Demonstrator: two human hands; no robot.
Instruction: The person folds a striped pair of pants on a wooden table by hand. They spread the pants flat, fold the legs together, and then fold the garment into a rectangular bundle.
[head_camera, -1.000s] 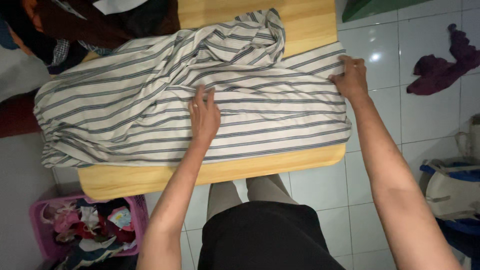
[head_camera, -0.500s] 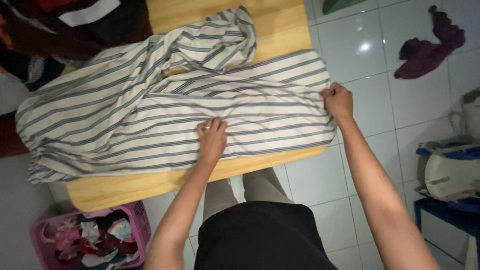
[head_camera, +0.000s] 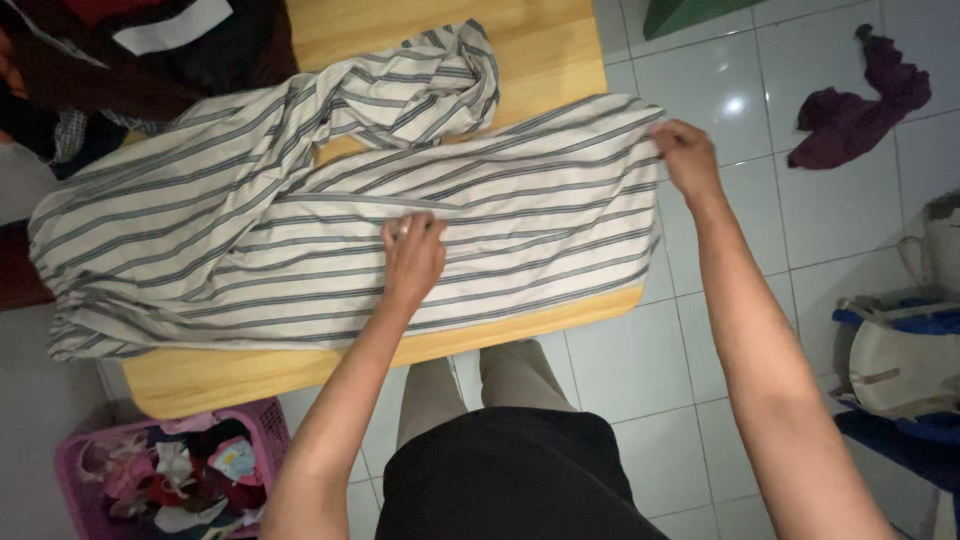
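1. A striped shirt (head_camera: 330, 230), cream with dark stripes, lies spread across a yellow wooden table (head_camera: 300, 365), covering most of its near half and hanging a little over the left edge.
2. The left hand (head_camera: 412, 258) rests palm down on the middle of the shirt, fingers loosely together and pressed flat on the cloth; it grips nothing.
3. The right hand (head_camera: 686, 155) is at the shirt's right edge, fingers curled in and pinching the hem where it overhangs the right end of the table.
4. A bunched, twisted part of the shirt lies toward the far side of the table.
5. A heap of dark clothes (head_camera: 150, 60) sits at the far left corner, touching the shirt.
6. A pink basket (head_camera: 160, 475) full of mixed laundry stands on the floor at the near left, below the table's edge.
7. A purple cloth (head_camera: 860, 105) lies crumpled on the white tiled floor (head_camera: 740, 250), far right, well apart from the table.
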